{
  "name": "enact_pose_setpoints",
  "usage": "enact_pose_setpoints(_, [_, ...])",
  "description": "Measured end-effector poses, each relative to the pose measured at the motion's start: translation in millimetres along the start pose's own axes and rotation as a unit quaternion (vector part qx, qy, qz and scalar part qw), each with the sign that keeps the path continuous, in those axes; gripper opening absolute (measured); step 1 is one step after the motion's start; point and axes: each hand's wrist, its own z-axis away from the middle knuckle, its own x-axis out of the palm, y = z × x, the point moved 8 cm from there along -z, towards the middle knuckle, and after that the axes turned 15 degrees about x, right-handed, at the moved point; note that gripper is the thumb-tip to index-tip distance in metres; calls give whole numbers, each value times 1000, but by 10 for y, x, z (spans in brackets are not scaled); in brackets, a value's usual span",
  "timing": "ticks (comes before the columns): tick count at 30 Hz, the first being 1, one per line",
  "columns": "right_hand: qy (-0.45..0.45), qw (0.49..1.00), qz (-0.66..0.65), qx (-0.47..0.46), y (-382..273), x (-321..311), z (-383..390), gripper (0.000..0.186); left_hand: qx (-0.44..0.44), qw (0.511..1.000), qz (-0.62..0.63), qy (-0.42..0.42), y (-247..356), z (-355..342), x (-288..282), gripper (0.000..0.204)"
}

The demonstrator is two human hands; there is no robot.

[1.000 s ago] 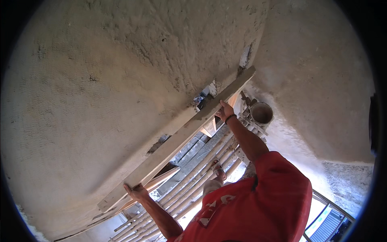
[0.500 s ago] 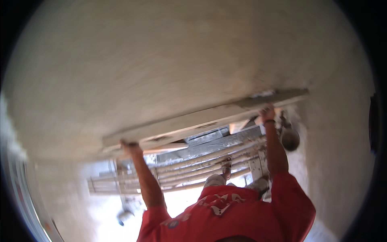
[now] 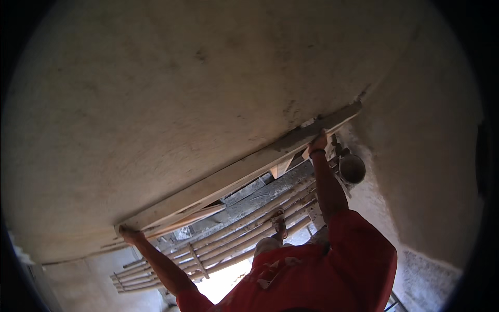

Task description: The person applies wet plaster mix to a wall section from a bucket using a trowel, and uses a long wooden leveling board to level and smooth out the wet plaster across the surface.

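A long wooden straightedge board [image 3: 215, 182] lies along the plastered wall [image 3: 208, 93], tilted with its right end higher. My left hand [image 3: 131, 235] grips it at its lower left end. Farther up, close to the right end, my right hand [image 3: 317, 143] is closed round the board's lower edge. Both arms are stretched wide apart. Damp-looking plaster marks the board's upper right part, and dark rough patches show on the wall above it.
Below me runs a scaffold of several poles [image 3: 244, 223], with a grey plank [image 3: 254, 190] beside the wall. My sandalled foot [image 3: 279, 221] stands on the poles. A round pan [image 3: 352, 169] sits by the right corner. Light wooden pieces [image 3: 282, 167] lie under the board.
The board has become more steeply tilted in view, its left end now lower and farther left. My left hand has moved down and left with it; my right hand slightly left. The view has turned too.
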Motion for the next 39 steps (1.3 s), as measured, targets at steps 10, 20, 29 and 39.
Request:
enact_pose_setpoints(10, [-20, 999, -5, -43, -387, 347, 577, 32, 109, 989, -90, 51, 583, 17, -163, 46])
enact_pose_setpoints(20, [-79, 989, 49, -114, -1307, 896, 1018, 24, 238, 944, -226, -16, 1050, -15, -178, 53])
enact_pose_setpoints(29, [-77, 986, 28, -145, -1509, 1005, 1072, 27, 195, 969, -151, 5, 1274, 28, -126, 55])
enact_pose_setpoints(39, [-160, 968, 12, -194, -1682, 1633, 2002, 29, 193, 975, -108, 9, 1361, -346, -427, 52])
